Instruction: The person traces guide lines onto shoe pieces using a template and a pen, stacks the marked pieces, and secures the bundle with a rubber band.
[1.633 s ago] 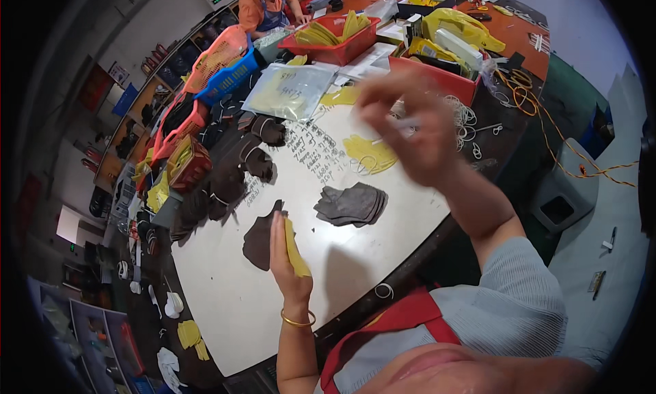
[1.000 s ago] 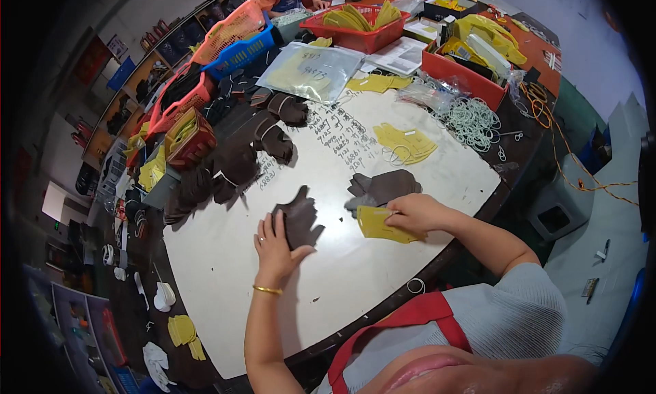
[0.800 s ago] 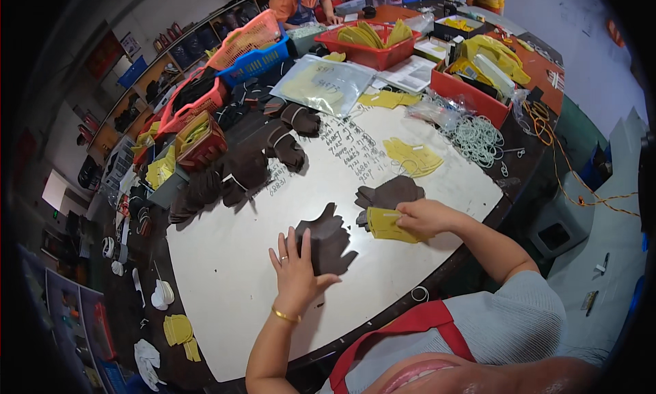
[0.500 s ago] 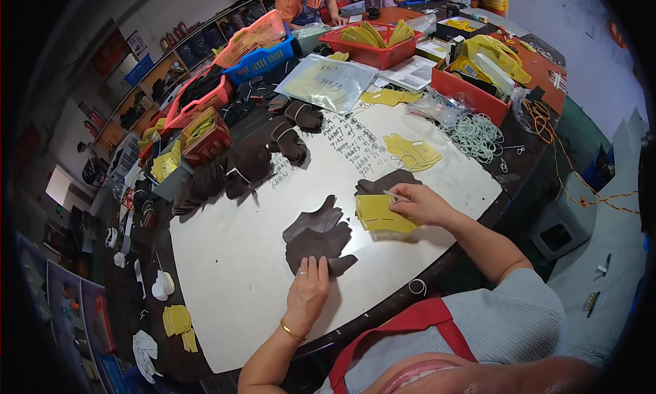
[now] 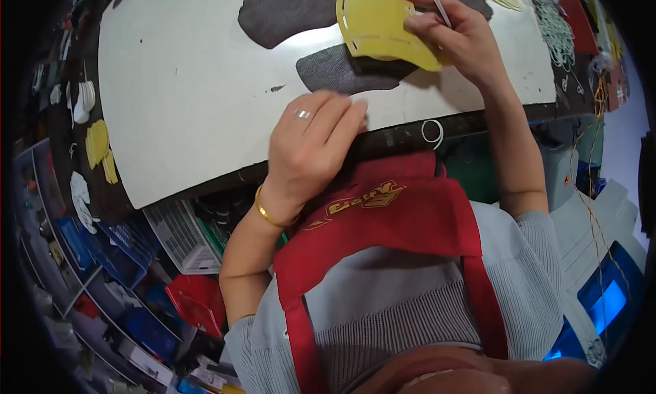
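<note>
Fingers (image 5: 437, 32) pin yellow template (image 5: 383, 32) near table edge (image 5: 410, 131).

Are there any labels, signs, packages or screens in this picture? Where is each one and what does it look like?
Printed emblem: on the red apron's bib, just below the table edge; a small yellow design.
Round mark: on the dark front edge of the white table; a white ring shape.
Glowing panel: lower right; bright blue, maybe a screen, too blurred to tell.
</note>
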`<state>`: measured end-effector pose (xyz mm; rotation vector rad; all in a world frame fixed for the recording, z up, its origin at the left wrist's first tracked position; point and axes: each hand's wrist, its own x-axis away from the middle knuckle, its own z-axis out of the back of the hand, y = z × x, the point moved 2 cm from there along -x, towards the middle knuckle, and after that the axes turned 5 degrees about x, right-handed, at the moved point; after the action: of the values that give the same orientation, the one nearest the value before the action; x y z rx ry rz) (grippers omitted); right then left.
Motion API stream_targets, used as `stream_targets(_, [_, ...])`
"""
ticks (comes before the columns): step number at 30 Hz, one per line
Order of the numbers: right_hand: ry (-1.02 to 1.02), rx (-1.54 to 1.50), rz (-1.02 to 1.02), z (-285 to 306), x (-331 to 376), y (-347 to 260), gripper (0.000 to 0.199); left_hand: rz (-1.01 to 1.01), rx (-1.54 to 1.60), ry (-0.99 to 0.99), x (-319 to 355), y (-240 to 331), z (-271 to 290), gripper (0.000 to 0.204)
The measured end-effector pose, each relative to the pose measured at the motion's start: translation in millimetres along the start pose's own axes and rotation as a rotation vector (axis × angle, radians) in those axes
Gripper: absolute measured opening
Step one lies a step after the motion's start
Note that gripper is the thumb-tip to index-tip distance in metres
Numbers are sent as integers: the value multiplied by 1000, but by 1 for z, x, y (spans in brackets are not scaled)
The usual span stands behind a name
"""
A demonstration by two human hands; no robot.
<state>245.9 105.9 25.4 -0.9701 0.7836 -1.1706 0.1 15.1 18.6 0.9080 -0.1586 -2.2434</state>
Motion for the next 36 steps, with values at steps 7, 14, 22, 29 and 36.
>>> stream_targets(7, [-287,239,-28,-38,5,-8,31,117,11,64,23,-8,-5,26])
stream_targets(14, [-372,426,44,-49,-6,-8,32,193,22,23,29,-1,-11,27])
stream_targets(22, [-228,537,173,-53,0,-3,34,200,-44,8,18,6,-17,30])
stream_targets(29, [-307,400,-82,-12,-3,-3,30,147,-221,-137,3,3,-17,30])
stream_targets(36, [-189,506,-57,1,29,2,23,95,-337,-210,-6,9,-16,38])
